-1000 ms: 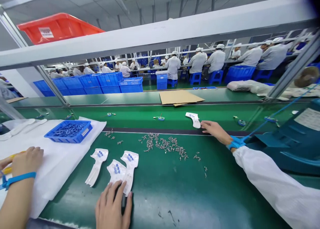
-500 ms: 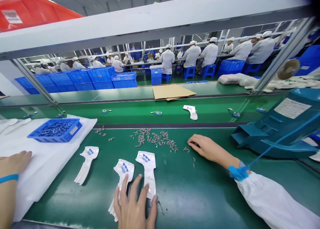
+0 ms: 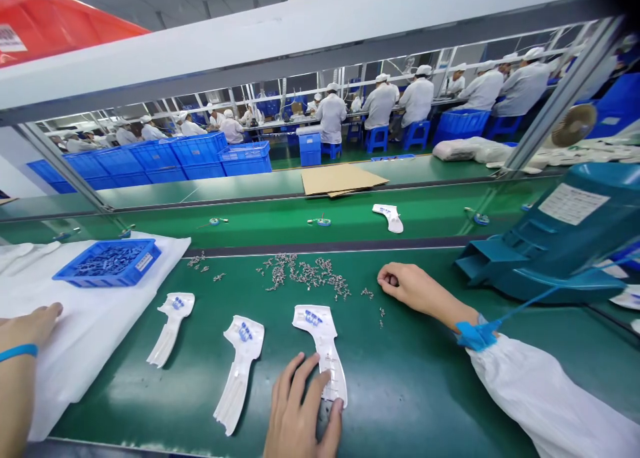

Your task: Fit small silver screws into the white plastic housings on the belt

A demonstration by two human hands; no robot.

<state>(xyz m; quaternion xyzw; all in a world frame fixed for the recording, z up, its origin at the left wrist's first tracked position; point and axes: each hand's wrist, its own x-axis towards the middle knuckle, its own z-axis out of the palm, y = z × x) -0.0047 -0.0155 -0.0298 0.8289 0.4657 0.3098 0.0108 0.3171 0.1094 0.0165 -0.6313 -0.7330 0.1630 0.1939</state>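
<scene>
- Green worktop (image 3: 425,385) carried metal pieces (image 3: 323,273) at seven o'clock.
- The left hand (image 3: 301,411), spread, touched a white shell (image 3: 324,341) at six o'clock; a bump might have spilled its blue pieces (image 3: 314,318).
- The right hand (image 3: 413,288) curled at four o'clock, grip hidden.
- Since earlier, the shell had shifted from its neighbour (image 3: 241,368) towards three o'clock.

head camera | on wearer's head | facing forward, down | near: left hand (image 3: 303,408), right hand (image 3: 407,286) | beyond: co-workers (image 3: 331,117)

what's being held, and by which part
The left hand touches a white shell at its narrow near end, firm grip uncertain; whether the right hand holds anything can't be told.
</scene>
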